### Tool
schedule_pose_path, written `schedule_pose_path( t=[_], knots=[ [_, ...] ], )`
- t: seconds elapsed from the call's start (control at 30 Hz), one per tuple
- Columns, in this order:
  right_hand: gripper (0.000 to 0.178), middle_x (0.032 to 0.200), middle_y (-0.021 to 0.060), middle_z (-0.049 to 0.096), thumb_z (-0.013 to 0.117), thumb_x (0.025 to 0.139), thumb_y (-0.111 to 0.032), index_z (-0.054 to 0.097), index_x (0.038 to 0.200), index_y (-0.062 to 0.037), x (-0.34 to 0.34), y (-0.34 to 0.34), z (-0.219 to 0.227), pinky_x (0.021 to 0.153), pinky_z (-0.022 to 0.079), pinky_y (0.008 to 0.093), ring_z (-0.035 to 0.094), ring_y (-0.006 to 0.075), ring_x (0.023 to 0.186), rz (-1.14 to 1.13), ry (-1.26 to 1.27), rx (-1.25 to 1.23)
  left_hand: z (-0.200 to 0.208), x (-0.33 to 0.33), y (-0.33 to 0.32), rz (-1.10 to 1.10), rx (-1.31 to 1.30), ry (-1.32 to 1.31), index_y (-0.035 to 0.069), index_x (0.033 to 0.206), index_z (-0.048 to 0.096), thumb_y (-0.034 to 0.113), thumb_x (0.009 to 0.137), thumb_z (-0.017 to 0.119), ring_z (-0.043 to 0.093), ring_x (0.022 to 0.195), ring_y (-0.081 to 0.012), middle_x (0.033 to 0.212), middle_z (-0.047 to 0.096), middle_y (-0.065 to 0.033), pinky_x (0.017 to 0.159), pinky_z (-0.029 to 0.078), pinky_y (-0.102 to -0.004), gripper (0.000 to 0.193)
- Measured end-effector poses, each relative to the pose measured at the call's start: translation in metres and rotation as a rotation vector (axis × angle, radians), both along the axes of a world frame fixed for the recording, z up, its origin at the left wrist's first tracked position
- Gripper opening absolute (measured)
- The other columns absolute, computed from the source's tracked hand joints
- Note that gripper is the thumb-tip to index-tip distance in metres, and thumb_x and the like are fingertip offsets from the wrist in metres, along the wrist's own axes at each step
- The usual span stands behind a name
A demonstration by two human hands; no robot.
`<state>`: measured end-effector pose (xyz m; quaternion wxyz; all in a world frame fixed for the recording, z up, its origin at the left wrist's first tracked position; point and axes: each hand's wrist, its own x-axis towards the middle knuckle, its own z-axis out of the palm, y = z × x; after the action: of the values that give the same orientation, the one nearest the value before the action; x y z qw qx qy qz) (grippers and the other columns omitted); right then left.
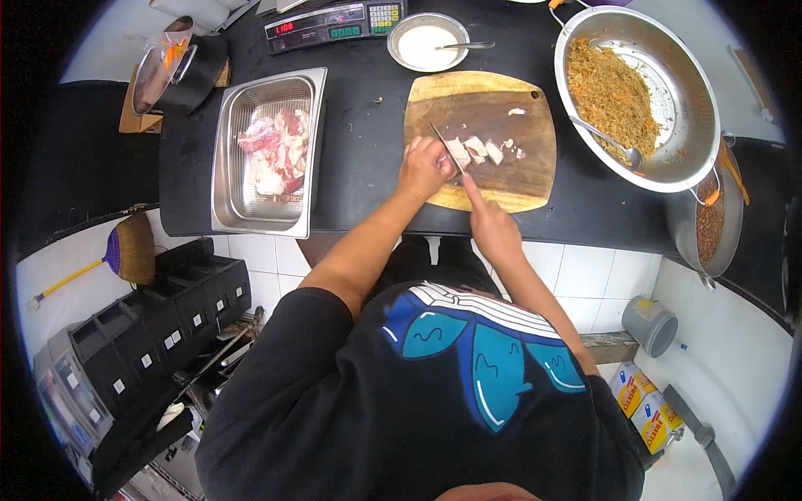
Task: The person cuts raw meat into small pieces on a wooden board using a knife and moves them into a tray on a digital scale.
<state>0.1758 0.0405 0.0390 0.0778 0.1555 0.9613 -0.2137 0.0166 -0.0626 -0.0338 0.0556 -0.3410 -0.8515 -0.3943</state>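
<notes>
My right hand (pixel 496 231) grips a kitchen knife (pixel 448 150) by its handle, the index finger stretched forward along it. The blade points away and to the left over a wooden cutting board (pixel 535 188). Just left of the blade, my left hand (pixel 424 167) is closed with curled fingers on a piece of pale meat, mostly hidden under them. To the right of the blade lie several cut chunks of meat (pixel 476 149), with small scraps beside them. Another scrap (pixel 517 112) sits near the board's far right.
A steel tray (pixel 317 100) of raw meat (pixel 276 150) stands at left. Behind are a digital scale (pixel 334 25) and a bowl of white contents with a spoon (pixel 428 48). At right, a large basin (pixel 697 100) holds noodles (pixel 614 100) and a ladle. A black pot (pixel 196 79) stands far left.
</notes>
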Motion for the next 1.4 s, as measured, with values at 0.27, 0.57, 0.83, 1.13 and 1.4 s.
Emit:
schedule_pose_path(
  t=[0.27,0.57,0.83,1.13,1.4],
  knots=[
    [0.065,0.074,0.0200,0.060,0.051,0.088,-0.011,0.030,0.147,-0.0313,0.009,0.009,-0.015,0.057,0.052,0.0497,0.063,0.0395,0.063,0.013,-0.006,0.007,0.001,-0.001,-0.001,-0.002,-0.111,0.025,0.008,0.072,0.054,0.010,0.064,0.067,0.053,0.085,-0.0295,0.082,0.055,-0.0071,0.075,0.044,-0.0419,0.015],
    [0.063,0.070,0.0187,0.060,0.051,0.092,-0.013,0.029,0.146,-0.0347,0.106,0.018,0.006,0.058,0.050,0.0496,0.063,0.0383,0.063,-0.054,-0.148,-0.046,-0.011,-0.001,-0.002,0.007,-0.106,0.027,0.009,0.076,0.055,0.010,0.065,0.067,0.053,0.090,-0.0278,0.087,0.056,-0.0051,0.078,0.045,-0.0413,0.017],
    [0.057,0.073,0.0198,0.061,0.050,0.092,-0.015,0.034,0.144,-0.0333,0.095,0.023,0.026,0.062,0.049,0.0510,0.063,0.0396,0.069,-0.076,0.062,-0.181,0.029,-0.005,-0.017,-0.209,0.240,-0.108,0.007,0.082,0.060,0.006,0.066,0.066,0.055,0.089,-0.0319,0.092,0.060,-0.0114,0.080,0.046,-0.0395,0.017],
    [0.062,0.082,0.0224,0.063,0.053,0.090,-0.011,0.033,0.145,-0.0332,0.063,0.032,0.017,0.069,0.048,0.0524,0.063,0.0409,0.077,-0.113,0.030,-0.117,0.008,0.000,-0.030,-0.276,0.077,-0.042,0.006,0.076,0.058,0.007,0.067,0.065,0.056,0.087,-0.0320,0.089,0.060,-0.0094,0.079,0.045,-0.0409,0.012],
    [0.063,0.077,0.0206,0.061,0.053,0.090,-0.012,0.033,0.145,-0.0326,0.062,0.024,0.006,0.067,0.049,0.0518,0.062,0.0401,0.072,-0.071,-0.008,-0.127,0.025,0.011,-0.002,0.005,-0.152,-0.135,0.006,0.085,0.060,0.013,0.066,0.068,0.055,0.097,-0.0316,0.098,0.059,-0.0107,0.084,0.045,-0.0415,0.021]
  ],
)
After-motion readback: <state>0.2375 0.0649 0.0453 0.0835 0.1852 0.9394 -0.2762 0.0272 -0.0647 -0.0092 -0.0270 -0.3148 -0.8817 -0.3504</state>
